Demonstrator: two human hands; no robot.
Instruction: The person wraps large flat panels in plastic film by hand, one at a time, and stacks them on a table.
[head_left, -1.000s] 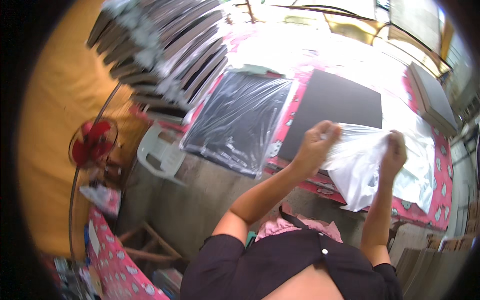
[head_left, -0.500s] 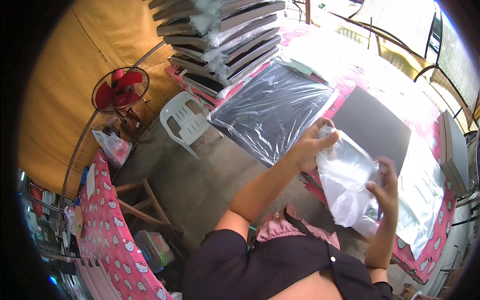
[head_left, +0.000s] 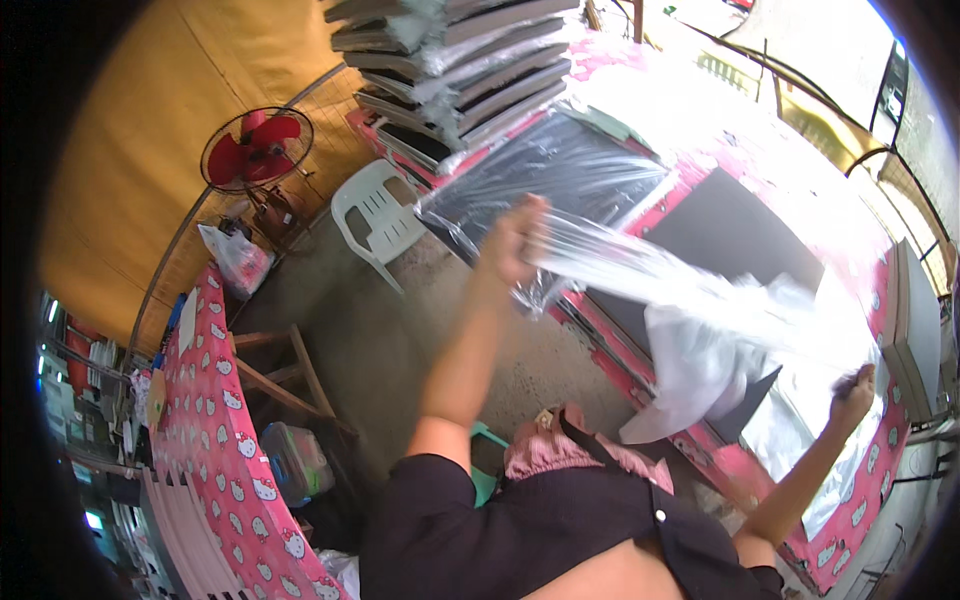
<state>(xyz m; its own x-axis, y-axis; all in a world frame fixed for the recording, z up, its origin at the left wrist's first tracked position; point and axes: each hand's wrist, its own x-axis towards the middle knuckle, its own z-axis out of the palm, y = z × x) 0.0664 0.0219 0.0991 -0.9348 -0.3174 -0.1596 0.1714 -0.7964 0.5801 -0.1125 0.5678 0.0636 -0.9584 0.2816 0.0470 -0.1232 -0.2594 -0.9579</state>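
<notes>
A clear plastic bag or sheet (head_left: 690, 335) is stretched wide between my two hands, its lower part hanging loose over the table edge. My left hand (head_left: 513, 242), blurred by motion, is closed on one end above the corner of a plastic-wrapped black board (head_left: 560, 165). Out to the right, my right hand (head_left: 853, 397) grips the other end near a pile of clear plastic sheets (head_left: 800, 445). Below the stretched plastic lies a bare dark grey board (head_left: 730, 225), partly covered by it.
A tall stack of wrapped boards (head_left: 510, 85) stands at the back left of the pink table (head_left: 735, 470). More thick boards (head_left: 905, 340) lean at its right end. On the left are a white plastic chair (head_left: 380, 215), a red fan (head_left: 257, 150) and another pink table (head_left: 215, 400).
My hands have moved far apart, the left going left and up, the right going right and down. The bunched plastic is now spread out between them.
</notes>
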